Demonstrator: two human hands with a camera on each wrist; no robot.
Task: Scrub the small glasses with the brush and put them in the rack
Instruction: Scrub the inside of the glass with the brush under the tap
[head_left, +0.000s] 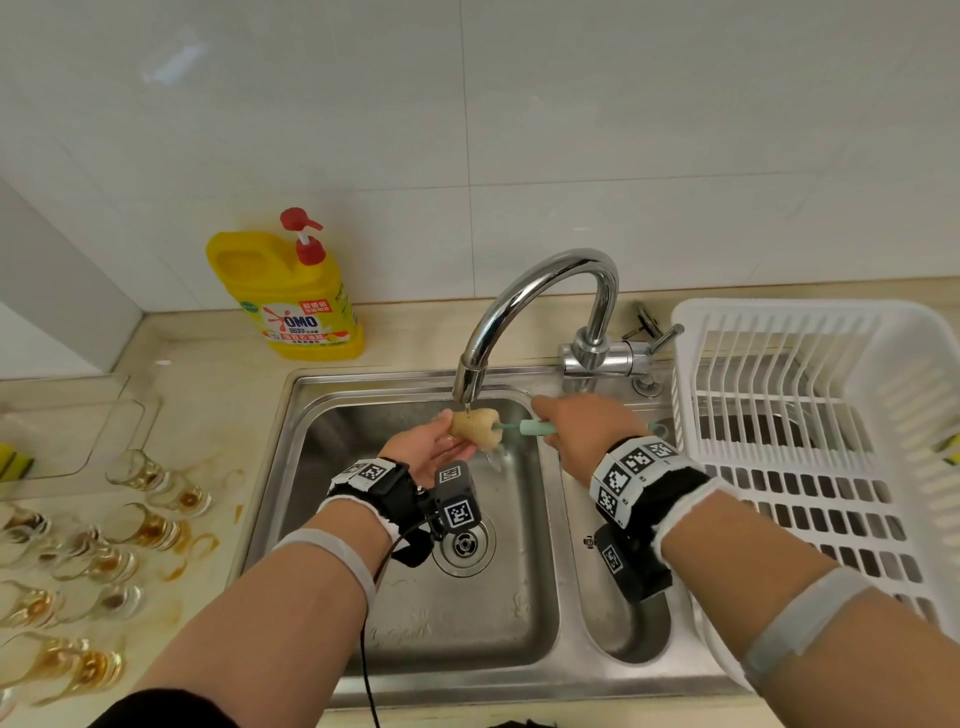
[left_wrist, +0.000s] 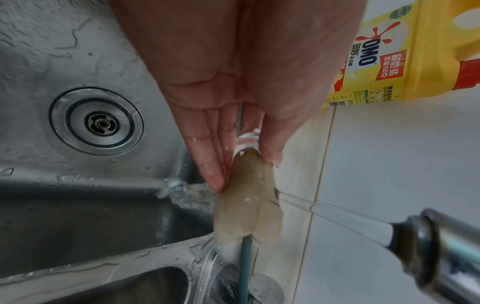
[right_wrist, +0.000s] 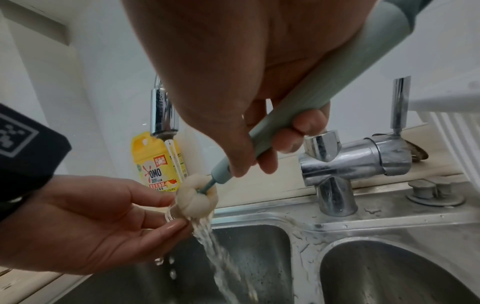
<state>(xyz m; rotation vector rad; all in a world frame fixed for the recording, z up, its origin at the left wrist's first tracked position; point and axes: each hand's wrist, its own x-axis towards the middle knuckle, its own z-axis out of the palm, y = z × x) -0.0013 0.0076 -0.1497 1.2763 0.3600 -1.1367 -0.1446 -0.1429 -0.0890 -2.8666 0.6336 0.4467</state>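
Note:
Under the running faucet (head_left: 540, 291) I rinse a brush with a beige sponge head (head_left: 475, 428) (left_wrist: 246, 205) (right_wrist: 194, 201). My right hand (head_left: 571, 431) (right_wrist: 249, 162) grips its pale green handle (head_left: 537, 428) (right_wrist: 298, 115). My left hand (head_left: 431, 447) (left_wrist: 244, 172) (right_wrist: 172, 212) pinches the tip of the sponge head between thumb and fingers. Water runs off the sponge into the sink (head_left: 395, 623). Several small glasses (head_left: 140, 530) with brown residue lie on the counter at the left. The white rack (head_left: 810, 415) stands to the right of the sink.
A yellow detergent bottle (head_left: 291, 296) with a red pump stands behind the sink's left corner. A smaller basin (head_left: 628, 623) lies between the main basin and the rack. Brown stains mark the counter around the glasses. The faucet's lever (right_wrist: 400, 102) is near my right hand.

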